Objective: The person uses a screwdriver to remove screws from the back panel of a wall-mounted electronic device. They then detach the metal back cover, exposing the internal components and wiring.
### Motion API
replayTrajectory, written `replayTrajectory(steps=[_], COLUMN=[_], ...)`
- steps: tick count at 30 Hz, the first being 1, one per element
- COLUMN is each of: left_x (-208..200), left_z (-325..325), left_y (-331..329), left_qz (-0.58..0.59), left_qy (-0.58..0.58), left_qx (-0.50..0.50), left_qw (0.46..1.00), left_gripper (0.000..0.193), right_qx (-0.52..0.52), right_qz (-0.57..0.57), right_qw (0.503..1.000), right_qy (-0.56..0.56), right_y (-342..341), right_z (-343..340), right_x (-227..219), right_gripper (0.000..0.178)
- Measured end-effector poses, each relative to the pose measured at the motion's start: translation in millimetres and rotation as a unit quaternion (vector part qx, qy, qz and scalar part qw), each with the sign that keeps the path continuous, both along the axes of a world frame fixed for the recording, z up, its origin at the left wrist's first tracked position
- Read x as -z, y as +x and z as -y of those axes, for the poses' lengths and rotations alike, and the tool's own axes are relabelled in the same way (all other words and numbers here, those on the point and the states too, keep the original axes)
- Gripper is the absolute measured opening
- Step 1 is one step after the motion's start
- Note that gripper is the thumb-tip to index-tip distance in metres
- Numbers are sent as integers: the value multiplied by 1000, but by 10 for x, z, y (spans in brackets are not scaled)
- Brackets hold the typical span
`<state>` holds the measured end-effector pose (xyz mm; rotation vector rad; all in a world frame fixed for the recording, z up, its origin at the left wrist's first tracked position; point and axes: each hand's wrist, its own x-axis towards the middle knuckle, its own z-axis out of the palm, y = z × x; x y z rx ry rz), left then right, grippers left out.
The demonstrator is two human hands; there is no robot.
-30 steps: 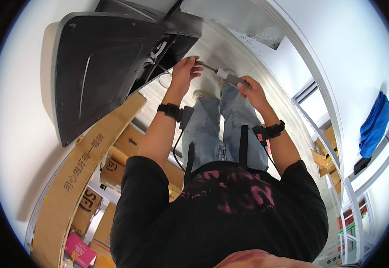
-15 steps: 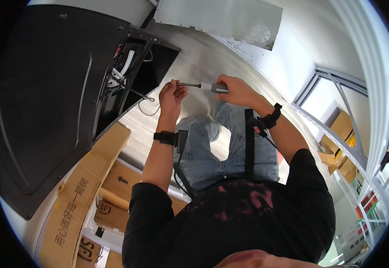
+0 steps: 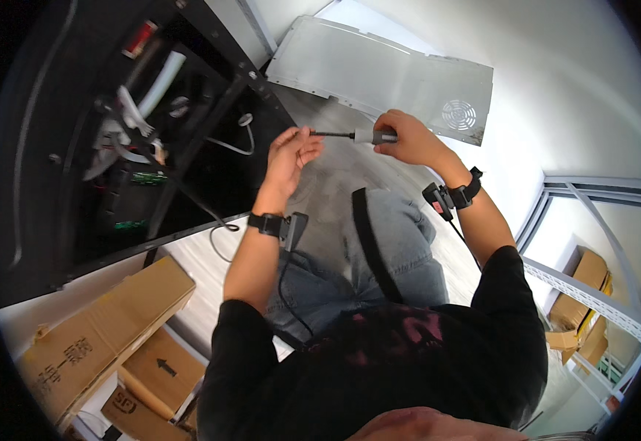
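In front of me a screwdriver (image 3: 363, 137) with a grey handle lies level between my two hands. My right hand (image 3: 416, 143) is closed round the end of its handle. The fingertips of my left hand (image 3: 286, 160) pinch together at the tip of the thin dark shaft; whether a screw is held there is too small to see. Just left of that hand stands a black machine cabinet (image 3: 225, 158), its inside exposed, with white tubing (image 3: 164, 82), wires and green circuit boards (image 3: 149, 178) showing.
A grey metal panel (image 3: 379, 70) with a round vent leans by the far wall. A loose cable (image 3: 221, 226) hangs from the cabinet. Cardboard boxes (image 3: 133, 298) are stacked at the lower left. Metal shelving (image 3: 585, 294) with more boxes stands to the right.
My view has turned toward the cabinet, so more of its inside shows. Both hands have shifted slightly right in the picture, still on the screwdriver, and my legs have moved.
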<state>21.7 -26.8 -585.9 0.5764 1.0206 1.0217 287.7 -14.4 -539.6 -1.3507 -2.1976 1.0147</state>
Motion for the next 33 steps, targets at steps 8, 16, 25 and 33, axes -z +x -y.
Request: replayTrajectory(steps=[8,16,25,33], left_x=[191,763,1454,2036], left_z=[-236,-176,-24,214], left_y=[832,1730,2492,2806], left_qz=[-11,-94,-161,-285], left_qy=[55,67,40,143], left_qx=[205,348,392,314], left_qw=[977,930,905,894], left_gripper=[30,30,27,18], right_qx=[227,573,709,678], right_qz=[-80,-231,-96,73], right_qw=[970,787,698,730], right_qy=[-31,-4,18,34], right_y=[901,2354,2957,2950], right_z=[523,1367,1726,1705], right_x=[530,1591,2774,2894], right_gripper=[30,25,31,36])
